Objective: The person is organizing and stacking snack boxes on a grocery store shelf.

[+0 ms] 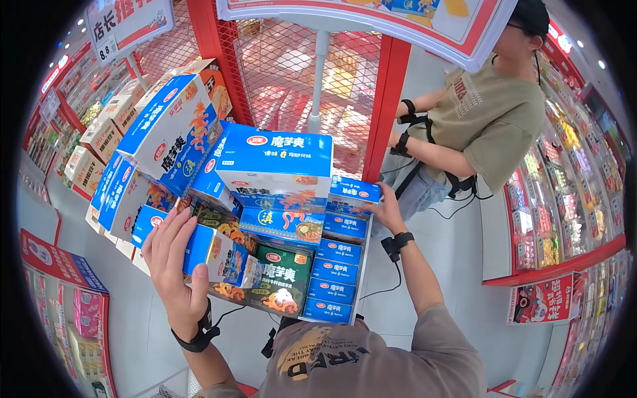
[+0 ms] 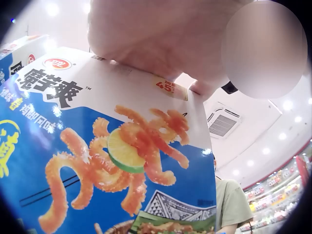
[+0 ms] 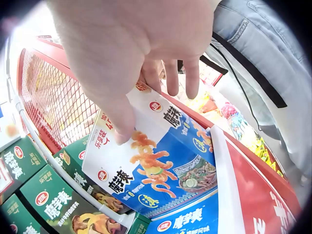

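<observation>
My left hand (image 1: 174,255) lies over the top of a blue-and-white snack box (image 1: 202,244) on the display's left side, fingers fairly straight across it. Seen from the left wrist, the palm is at this box's upper edge, above a picture of orange snack strips. At the display's right end, my right hand (image 1: 390,213) holds another blue-and-white snack box (image 3: 146,158). The thumb presses on its white front, and the other fingers reach over its far edge. This box stands above a column of blue boxes (image 1: 337,272).
A larger blue-and-white box (image 1: 275,159) stands mid-display, and more lean at left. Green snack boxes (image 1: 284,282) lie in front. Behind rises a red mesh rack (image 1: 265,73) below a sign (image 1: 398,20). A person (image 1: 491,119) stands at the right, near candy shelves (image 1: 564,199).
</observation>
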Action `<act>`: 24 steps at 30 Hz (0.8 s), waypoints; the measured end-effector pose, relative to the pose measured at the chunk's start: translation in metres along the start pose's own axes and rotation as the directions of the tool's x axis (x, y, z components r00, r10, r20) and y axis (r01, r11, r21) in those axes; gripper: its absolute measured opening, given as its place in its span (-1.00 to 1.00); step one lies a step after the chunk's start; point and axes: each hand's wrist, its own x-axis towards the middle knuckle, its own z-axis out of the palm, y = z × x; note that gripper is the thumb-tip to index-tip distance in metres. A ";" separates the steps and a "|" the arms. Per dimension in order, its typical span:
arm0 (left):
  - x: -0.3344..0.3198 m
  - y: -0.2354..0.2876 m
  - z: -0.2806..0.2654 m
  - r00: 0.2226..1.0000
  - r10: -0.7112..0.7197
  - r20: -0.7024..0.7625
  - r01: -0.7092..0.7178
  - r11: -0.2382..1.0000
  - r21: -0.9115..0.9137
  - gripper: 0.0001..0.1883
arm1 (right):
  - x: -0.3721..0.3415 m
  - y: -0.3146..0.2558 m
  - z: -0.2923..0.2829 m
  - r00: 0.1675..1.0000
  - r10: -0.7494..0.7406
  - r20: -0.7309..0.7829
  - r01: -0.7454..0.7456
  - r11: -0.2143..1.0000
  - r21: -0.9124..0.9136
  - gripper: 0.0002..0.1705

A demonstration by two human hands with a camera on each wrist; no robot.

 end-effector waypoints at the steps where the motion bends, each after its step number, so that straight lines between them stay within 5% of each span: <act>1: 0.000 0.000 0.000 1.000 0.002 0.002 -0.002 1.000 0.001 -0.50 | 0.001 0.001 -0.001 0.999 0.044 0.028 -0.045 0.998 0.054 -0.07; 20: 0.000 0.001 -0.001 1.000 0.015 -0.001 -0.015 1.000 0.002 -0.51 | -0.004 -0.046 -0.017 0.959 0.280 0.047 -0.284 0.950 0.132 -0.17; 21: -0.001 0.000 -0.002 1.000 0.016 0.001 -0.016 1.000 -0.003 -0.51 | -0.004 -0.043 -0.015 0.986 0.144 -0.085 -0.140 0.989 0.046 -0.24; 24: 0.000 -0.001 0.000 1.000 0.031 0.000 -0.031 1.000 0.002 -0.51 | -0.001 -0.032 -0.026 0.898 0.428 0.107 -0.439 0.847 0.298 -0.30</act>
